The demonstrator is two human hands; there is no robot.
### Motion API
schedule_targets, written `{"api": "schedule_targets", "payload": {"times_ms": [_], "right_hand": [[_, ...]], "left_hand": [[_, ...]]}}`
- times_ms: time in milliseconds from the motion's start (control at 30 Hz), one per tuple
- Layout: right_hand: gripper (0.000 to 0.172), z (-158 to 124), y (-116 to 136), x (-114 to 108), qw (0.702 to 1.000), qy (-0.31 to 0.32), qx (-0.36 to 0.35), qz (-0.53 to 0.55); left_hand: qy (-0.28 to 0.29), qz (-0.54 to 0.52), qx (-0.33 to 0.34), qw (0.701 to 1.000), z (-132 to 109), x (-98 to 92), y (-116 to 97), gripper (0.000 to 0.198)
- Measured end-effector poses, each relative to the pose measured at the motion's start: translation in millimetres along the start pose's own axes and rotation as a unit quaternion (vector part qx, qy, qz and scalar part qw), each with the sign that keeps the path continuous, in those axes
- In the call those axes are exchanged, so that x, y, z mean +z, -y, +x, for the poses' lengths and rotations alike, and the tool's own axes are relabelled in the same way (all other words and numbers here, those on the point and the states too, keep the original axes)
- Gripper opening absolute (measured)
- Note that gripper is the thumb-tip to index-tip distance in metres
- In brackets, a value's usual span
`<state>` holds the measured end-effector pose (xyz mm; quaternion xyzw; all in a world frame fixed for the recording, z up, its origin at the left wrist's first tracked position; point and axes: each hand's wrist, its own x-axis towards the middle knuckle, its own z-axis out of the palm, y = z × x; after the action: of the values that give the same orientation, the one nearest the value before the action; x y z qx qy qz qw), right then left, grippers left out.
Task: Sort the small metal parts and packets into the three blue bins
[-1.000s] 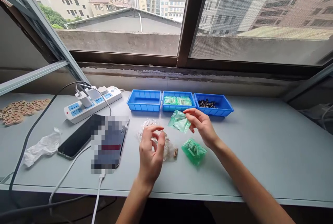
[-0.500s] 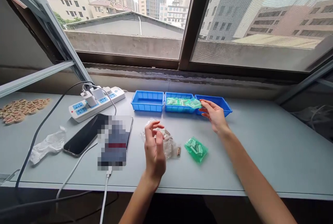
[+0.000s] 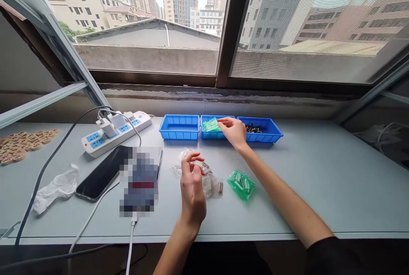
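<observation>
My right hand point(image 3: 235, 133) reaches over the middle blue bin point(image 3: 217, 136), its fingertips pinching the edge of a small green plastic bag point(image 3: 211, 124). Other green bags lie beneath it in that bin, partly hidden by the hand. My left hand point(image 3: 193, 190) hangs above the table with loosely curled fingers apart and nothing between them. Behind and beside it lies a pile of clear plastic bags point(image 3: 207, 181), one showing small brownish metal parts. A bigger green bag point(image 3: 242, 184) with pale, rod-like pieces rests on the table to the right of the pile.
To the left stands another blue bin point(image 3: 179, 132); the right blue bin point(image 3: 271, 134) contains small dark parts. A power strip point(image 3: 111, 138), a black phone point(image 3: 102, 175), a blurred-out device point(image 3: 140, 185), crumpled tissue point(image 3: 57, 187), cables and wooden discs point(image 3: 19, 147) occupy the left side.
My right hand has moved left with the green bag, from the right bin to over the middle one. Dark parts in the right bin now show. My left hand has barely moved.
</observation>
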<state>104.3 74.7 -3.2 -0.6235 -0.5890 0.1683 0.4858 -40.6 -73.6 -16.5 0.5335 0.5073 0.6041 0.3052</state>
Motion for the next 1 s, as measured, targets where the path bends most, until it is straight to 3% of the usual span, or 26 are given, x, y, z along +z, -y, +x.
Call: {"api": "schedule_targets", "payload": {"times_ms": [267, 567, 700, 833, 933, 1000], "right_hand": [[0.017, -12.4, -2.1, -0.1, 0.980, 0.048, -0.142, -0.128], [0.025, -20.0, -10.0, 2.7, 0.949, 0.110, -0.243, -0.170], [0.024, -18.5, -7.1, -6.5, 0.945, 0.117, -0.250, -0.174], [0.024, -17.7, 1.5, -30.6, 0.948, 0.150, -0.234, -0.152], [0.024, -26.5, 7.5, -50.6, 0.944, 0.261, -0.151, -0.134], [0.027, -38.0, 9.2, -62.5, 0.917, 0.342, -0.123, -0.166]], "left_hand": [[0.019, -0.007, -0.005, 1.000, -1.5, 0.0, -0.3, 0.037], [0.031, -0.011, -0.028, 0.999, -3.3, 0.2, -3.3, 0.035], [0.036, -0.012, -0.028, 0.999, -3.3, -0.5, -2.2, 0.035], [0.035, -0.013, -0.023, 0.999, -3.6, -0.6, -3.0, 0.035], [0.037, -0.012, -0.018, 0.999, -3.9, -0.1, -3.9, 0.034], [0.035, -0.011, -0.015, 0.999, -4.0, 0.2, -4.0, 0.033]]}}
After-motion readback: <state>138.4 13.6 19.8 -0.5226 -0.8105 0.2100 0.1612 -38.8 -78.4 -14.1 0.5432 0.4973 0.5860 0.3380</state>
